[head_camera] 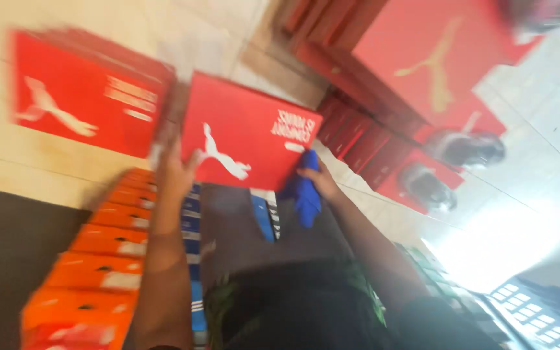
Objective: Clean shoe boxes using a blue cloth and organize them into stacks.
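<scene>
Red shoebox (247,136) held up by both outstretched arms, left hand (175,170) fingers gripping its edge, right hand (322,183) pinching blue cloth (307,194).

Two hands (176,170), one blue cloth (307,194)

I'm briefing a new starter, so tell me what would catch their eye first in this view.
First, the flat red cardboard shoebox with a white leaping-animal mark, held up at centre between the left hand and the right hand, which also grips a blue cloth. Next, the stack of orange boxes at lower left. More red boxes fill the upper right, blurred.
</scene>
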